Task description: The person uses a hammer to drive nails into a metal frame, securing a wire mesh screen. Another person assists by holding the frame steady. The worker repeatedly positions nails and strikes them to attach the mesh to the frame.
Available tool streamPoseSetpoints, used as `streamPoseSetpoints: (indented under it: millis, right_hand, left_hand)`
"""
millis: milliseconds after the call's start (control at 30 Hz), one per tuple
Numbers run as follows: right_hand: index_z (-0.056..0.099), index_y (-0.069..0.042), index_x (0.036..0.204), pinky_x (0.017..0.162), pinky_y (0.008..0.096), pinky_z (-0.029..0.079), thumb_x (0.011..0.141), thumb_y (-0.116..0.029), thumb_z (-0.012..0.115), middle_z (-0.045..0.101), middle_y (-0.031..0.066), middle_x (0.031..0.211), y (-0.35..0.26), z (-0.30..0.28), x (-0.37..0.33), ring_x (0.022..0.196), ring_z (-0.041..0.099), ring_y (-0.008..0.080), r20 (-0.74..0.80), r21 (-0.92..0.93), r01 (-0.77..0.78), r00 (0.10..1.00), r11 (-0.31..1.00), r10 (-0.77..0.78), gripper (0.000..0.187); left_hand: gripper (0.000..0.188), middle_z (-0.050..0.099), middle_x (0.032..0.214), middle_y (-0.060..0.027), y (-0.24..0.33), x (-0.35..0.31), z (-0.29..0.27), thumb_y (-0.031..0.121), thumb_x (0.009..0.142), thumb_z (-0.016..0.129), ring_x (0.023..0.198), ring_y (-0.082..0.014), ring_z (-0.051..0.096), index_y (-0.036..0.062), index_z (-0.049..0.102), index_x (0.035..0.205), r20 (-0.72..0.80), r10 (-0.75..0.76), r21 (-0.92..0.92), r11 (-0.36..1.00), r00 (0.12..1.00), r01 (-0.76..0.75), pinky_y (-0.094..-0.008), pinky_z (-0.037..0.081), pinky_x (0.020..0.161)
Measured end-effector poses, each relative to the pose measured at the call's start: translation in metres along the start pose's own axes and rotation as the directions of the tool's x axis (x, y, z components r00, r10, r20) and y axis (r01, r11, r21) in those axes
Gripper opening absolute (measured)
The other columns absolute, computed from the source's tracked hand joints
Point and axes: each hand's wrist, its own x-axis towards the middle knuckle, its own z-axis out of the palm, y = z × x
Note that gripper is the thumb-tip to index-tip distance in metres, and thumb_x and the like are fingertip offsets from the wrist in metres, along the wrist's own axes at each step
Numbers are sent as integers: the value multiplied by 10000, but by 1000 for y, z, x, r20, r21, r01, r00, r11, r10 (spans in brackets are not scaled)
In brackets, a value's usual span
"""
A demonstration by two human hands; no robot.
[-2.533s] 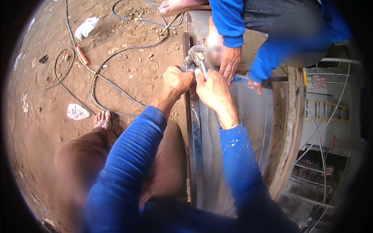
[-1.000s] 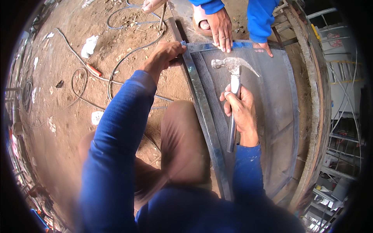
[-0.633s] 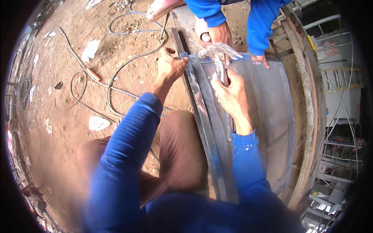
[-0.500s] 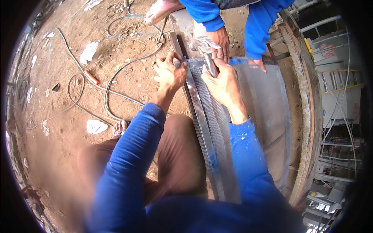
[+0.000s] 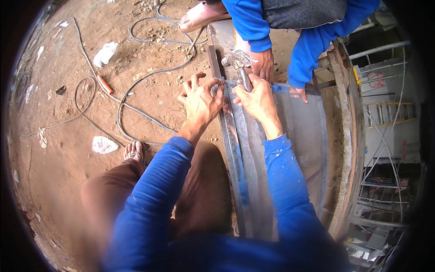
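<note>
My right hand (image 5: 257, 100) is wrapped round the handle of a hammer (image 5: 246, 79), whose pale, worn head (image 5: 237, 59) points away from me. Beside it, my left hand (image 5: 201, 100) has its thumb and forefinger drawn together at the far left corner of a grey wire mesh (image 5: 248, 136). Whatever sits between those fingertips is too small to make out. The mesh lies over a frame with a shiny metal strip (image 5: 232, 131) along its left side. Across from me, another person's hand (image 5: 263, 63) rests near the hammer head, and their other hand (image 5: 299, 94) presses on the sheet's far edge.
A dark bar (image 5: 214, 61) extends beyond the mesh corner. Grey cable (image 5: 156, 72) loops over the dirt ground at left, near an orange-red handled piece (image 5: 104, 85) and white scraps (image 5: 105, 53). A rough ledge (image 5: 348, 136) runs along the right, with metal scaffolding (image 5: 385, 154) past it.
The view has shifted, so the sheet and the other person sit lower and further right. My left fingers have drawn closer to the mesh corner. The hammer stays in my right hand.
</note>
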Motion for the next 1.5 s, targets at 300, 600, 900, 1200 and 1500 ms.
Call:
streamPoseSetpoints:
  millis: [300, 600, 900, 1200, 1500]
  right_hand:
    - [613, 100, 936, 690, 505, 548, 925, -204, 760, 687, 280, 763, 19, 1, 10, 732, 753, 372, -11, -195, 86, 996, 977, -90, 338]
    - [722, 16, 1094, 645, 451, 581, 957, -181, 771, 719, 173, 739, 14, 1, 15, 647, 734, 284, -43, -426, 148, 982, 893, -184, 245]
    - [701, 28, 1208, 872, 578, 578, 953, -218, 735, 761, 276, 992, 13, 6, 15, 968, 742, 500, 152, -610, 377, 919, 697, -364, 356]
    - [709, 42, 1112, 924, 564, 568, 938, -193, 739, 734, 274, 1115, -2, 4, 17, 1051, 722, 496, 245, -619, 397, 918, 678, -313, 293]
    - [684, 39, 1085, 896, 567, 565, 931, -168, 754, 726, 267, 1077, -3, 8, 24, 1033, 716, 498, 294, -621, 446, 895, 644, -336, 266]
  left_hand:
    - [387, 536, 1582, -177, -5, -6, 1, 440, 902, 776, 1496, -435, 421, 351, 815, 1277, 22, 11, -75, 997, 1000, -9, -705, 313, 1157]
    - [477, 527, 1569, -211, -11, -9, 8, 501, 862, 781, 1500, -449, 413, 370, 796, 1320, 32, 2, -127, 992, 999, 2, -703, 305, 1174]
    - [474, 489, 1585, -198, -22, -10, 22, 501, 897, 783, 1513, -451, 381, 366, 775, 1351, 39, -22, -215, 976, 999, 30, -708, 284, 1196]
    - [511, 502, 1559, -204, -20, -11, 17, 508, 862, 782, 1511, -439, 373, 318, 790, 1337, 44, -43, -239, 970, 998, 52, -706, 267, 1189]
    - [488, 499, 1561, -207, -18, -12, 19, 494, 873, 770, 1508, -443, 378, 328, 793, 1332, 48, -57, -263, 963, 997, 68, -698, 270, 1193]
